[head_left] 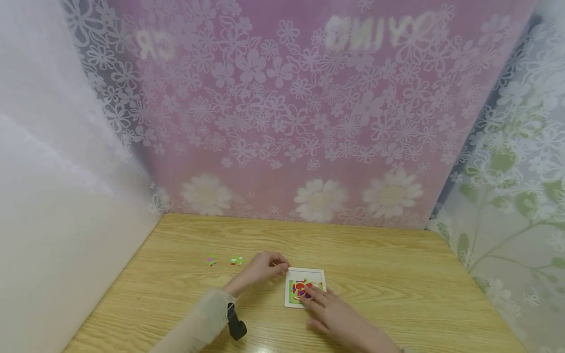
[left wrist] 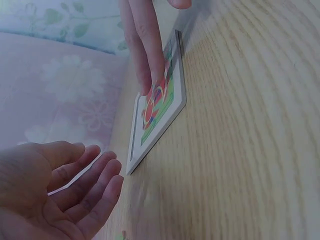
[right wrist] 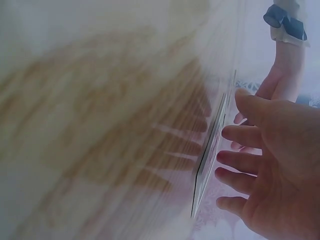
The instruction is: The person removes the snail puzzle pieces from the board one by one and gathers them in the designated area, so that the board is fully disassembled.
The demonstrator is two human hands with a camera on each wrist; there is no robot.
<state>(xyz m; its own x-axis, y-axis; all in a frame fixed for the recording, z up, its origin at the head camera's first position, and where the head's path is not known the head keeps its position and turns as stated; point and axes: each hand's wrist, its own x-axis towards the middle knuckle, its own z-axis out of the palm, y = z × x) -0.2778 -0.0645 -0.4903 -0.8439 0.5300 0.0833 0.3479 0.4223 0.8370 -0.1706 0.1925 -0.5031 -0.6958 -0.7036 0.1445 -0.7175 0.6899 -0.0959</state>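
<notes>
The puzzle board (head_left: 306,275) lay just right of my slack left grip (head_left: 264,268), while my right grip (head_left: 339,316), the nearer, spread straight-fingered over it.

The wood-grained table (head_left: 379,264) looks glossy, the picture board (head_left: 305,274) smooth.

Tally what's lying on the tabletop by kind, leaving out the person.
White-framed picture board: 1
Loose colourful clusters: 2 (pieces within each too small to count)
Total: 3
</notes>
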